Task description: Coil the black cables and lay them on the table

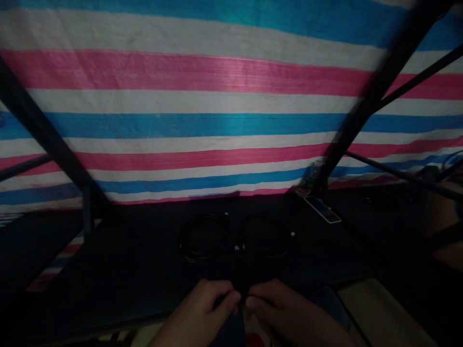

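My left hand [211,308] and my right hand [280,306] are side by side at the near edge of the dark tabletop, a small gap between them. Both have their fingers bent, with thumb and forefinger pressed together. Whatever they may pinch is too dark and small to make out. Just beyond them on the table lie two coiled black cables, a left coil [195,254] and a right coil [249,220], with small pale ends. Neither hand touches the coils.
A phone [323,210] lies at the back right, near a clear plastic bottle [310,179]. Dark metal posts [356,115] slant up on both sides before a striped tarp [217,103]. Part of another person's arm [446,226] shows at the far right. The light is dim.
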Demonstrator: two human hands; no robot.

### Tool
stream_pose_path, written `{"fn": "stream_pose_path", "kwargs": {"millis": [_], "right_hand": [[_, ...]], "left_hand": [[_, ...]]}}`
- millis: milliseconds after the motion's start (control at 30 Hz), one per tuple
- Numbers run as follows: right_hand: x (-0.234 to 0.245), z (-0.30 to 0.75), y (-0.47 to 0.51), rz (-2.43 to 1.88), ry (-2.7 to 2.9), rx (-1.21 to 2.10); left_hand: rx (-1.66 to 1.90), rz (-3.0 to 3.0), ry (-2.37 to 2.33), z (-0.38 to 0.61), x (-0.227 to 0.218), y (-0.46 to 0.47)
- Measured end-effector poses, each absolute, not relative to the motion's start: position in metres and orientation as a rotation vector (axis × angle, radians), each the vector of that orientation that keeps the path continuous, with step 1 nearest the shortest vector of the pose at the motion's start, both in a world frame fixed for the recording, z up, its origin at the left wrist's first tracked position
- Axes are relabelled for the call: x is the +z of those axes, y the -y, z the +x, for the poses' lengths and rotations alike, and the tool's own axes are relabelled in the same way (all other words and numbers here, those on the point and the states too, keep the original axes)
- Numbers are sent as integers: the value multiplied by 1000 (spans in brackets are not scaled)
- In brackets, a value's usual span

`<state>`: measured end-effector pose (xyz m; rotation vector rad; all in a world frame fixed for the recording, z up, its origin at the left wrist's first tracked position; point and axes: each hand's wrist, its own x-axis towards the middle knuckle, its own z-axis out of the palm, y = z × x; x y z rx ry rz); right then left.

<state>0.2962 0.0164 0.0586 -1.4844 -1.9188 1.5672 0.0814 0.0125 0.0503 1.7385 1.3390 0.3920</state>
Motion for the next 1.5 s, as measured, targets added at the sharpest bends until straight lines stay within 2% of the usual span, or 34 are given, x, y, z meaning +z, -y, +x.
{"fn": "stream_pose_path", "kwargs": {"millis": [200,467,700,867,1000,1133,1500], "right_hand": [[55,317,-20,-1451,1834,1403],[54,296,-16,-1464,2059,1394],[49,296,-11,-1486,1969,1394],[51,313,-17,-1431,1904,1475],[40,329,-18,-1478,1820,1369],[30,342,-17,-1611,1611,1201],[44,373,-25,-1646,1601,1157]], "left_hand": [[538,1735,-1398,51,54,-28],[311,1741,-1317,79,45,-10],[404,1730,-1305,81,46,-17],[744,1657,-1401,55,50,-35],[1171,1361,-1561,29,46,-46],[1482,962,-1502,12,44,-49],[1873,725,-1741,-13,85,-48]]}}
